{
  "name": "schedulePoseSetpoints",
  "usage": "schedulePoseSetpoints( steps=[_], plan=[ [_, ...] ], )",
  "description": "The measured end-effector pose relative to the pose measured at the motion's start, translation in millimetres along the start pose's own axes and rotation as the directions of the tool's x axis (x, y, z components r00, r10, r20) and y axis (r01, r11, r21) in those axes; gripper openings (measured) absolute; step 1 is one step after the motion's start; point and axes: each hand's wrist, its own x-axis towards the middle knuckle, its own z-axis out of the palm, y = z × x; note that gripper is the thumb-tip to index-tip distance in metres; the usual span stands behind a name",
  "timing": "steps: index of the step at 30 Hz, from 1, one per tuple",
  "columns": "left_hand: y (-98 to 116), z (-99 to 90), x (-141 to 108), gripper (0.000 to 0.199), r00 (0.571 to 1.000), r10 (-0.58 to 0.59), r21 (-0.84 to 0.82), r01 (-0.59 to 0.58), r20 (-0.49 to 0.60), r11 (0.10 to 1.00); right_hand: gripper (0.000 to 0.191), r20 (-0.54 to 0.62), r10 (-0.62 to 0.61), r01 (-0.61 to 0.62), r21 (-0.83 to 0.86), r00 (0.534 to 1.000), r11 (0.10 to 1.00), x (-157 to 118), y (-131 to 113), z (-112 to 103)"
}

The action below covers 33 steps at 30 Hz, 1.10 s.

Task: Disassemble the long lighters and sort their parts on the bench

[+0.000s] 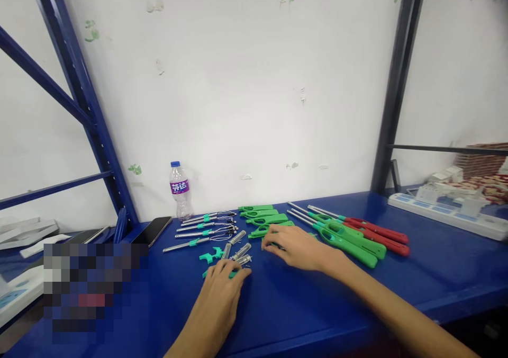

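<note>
My left hand [224, 284] lies low over small green pieces near the clear fuel capsules [241, 252]; its fingers are bent, and what is under them is hidden. My right hand [288, 244] is at the front end of the green handle shells [264, 220], fingers curled down, contact unclear. Metal rods with wires [198, 233] lie in a row on the left. Small teal clips [210, 255] sit between the rods and my left hand. Green lighters [349, 244] and red lighters [381, 235] with long metal tips lie to the right of my right hand.
A clear bottle with a blue cap [180, 191] stands by the wall, with a black phone [153, 231] to its left. Blue shelf posts [85, 93] rise at the left. A white power strip [448, 215] lies at the right on the blue table [301, 315].
</note>
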Motion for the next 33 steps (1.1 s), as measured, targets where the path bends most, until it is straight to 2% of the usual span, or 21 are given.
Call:
schedulePoseSetpoints(
  steps=[5, 8, 12, 19, 26, 30, 33],
  plan=[
    [-6, -2.2, -6, 0.044, 0.996, -0.056, -0.083, 0.050, -0.071, 0.995, 0.028, 0.063, -0.055, 0.058, -0.053, 0.997, 0.997, 67, 6, 16],
    [-3, -1.3, -6, 0.042, 0.992, -0.078, -0.091, 0.069, -0.098, 0.993, 0.026, 0.074, -0.070, 0.074, -0.062, 0.995, 0.995, 85, 5, 26],
    [4, -3.9, -5, 0.037, 0.987, -0.124, -0.092, 0.114, -0.102, 0.989, 0.025, 0.062, -0.091, 0.094, -0.051, 0.994, 0.994, 83, -1, 33],
    [9, -8.9, -4, 0.039, 0.988, -0.145, -0.076, 0.140, -0.061, 0.987, 0.022, 0.045, -0.126, 0.128, -0.027, 0.991, 0.991, 68, -10, 29],
    [9, -10.6, -5, 0.037, 0.987, -0.151, -0.099, 0.144, -0.060, 0.985, 0.038, 0.003, -0.057, 0.057, -0.066, 0.998, 0.996, 84, -10, 41],
    [10, -12.8, -5, 0.035, 0.986, -0.156, -0.102, 0.150, -0.055, 0.983, 0.049, 0.036, -0.090, 0.092, -0.042, 0.995, 0.995, 91, -13, 44],
    [10, -12.2, -5, 0.036, 0.984, -0.162, -0.107, 0.154, -0.073, 0.982, 0.050, 0.046, -0.128, 0.129, -0.012, 0.991, 0.992, 87, -14, 40]
  ],
)
